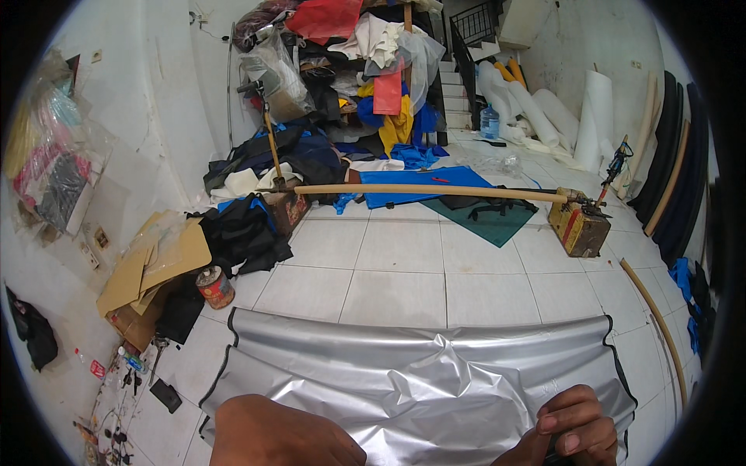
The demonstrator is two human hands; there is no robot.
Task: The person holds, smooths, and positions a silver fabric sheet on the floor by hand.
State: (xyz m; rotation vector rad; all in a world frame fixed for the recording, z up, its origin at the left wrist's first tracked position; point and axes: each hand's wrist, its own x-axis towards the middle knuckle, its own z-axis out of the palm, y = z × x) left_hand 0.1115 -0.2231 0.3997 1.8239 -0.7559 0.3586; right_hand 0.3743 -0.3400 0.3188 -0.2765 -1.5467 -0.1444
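Note:
A silver sheet (334, 353) with dark-edged sides lies spread on the floor in front of me, wrinkled around its middle. Over its near left part is my left hand (280, 435), back upward; its fingers are tucked under or cut off by the lower edge, so its grip is hidden. My right hand (579, 427) is at the sheet's near right, fingers curled toward the thumb. Something small and dark shows between them, too little of it to name.
A long tan tube (427, 190) spans two blocks, the right one a worn tin (579, 229). Cardboard (159, 260) and a rusty can (215, 286) stand left. A curved tan tube (657, 322) lies right. Piled fabrics (350, 85) and white rolls (595, 116) fill the back.

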